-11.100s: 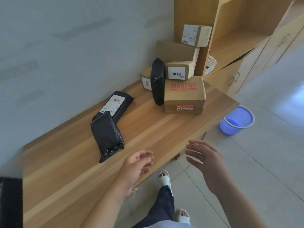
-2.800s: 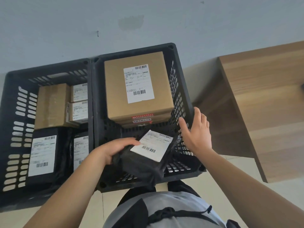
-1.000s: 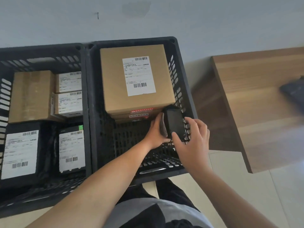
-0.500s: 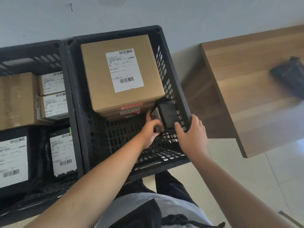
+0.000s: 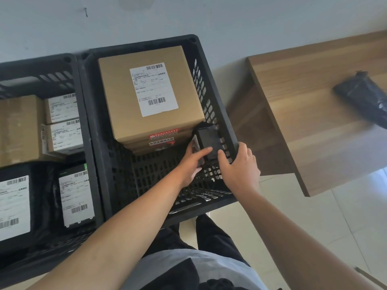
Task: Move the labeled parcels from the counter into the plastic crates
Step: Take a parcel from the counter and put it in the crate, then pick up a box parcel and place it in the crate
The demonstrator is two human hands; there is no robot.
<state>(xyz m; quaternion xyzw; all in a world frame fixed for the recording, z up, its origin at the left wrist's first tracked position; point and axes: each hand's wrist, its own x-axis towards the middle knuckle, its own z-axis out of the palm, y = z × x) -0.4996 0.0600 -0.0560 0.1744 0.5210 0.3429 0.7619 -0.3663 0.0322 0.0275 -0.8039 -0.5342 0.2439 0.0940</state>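
Both hands are on one small black plastic-wrapped parcel standing on edge inside the right-hand black slotted plastic crate. The left hand curls round its label side; the right hand pinches its outer face with the thumb while its fingers lie over the crate wall. To do this well, I judge the parcel should be eased down between that wall and the large labelled brown cardboard box just beyond the left hand, then let go. Left of the hands, a second black crate holds several labelled boxes and black bags. Right of the hands, another black bag lies on the wooden table.
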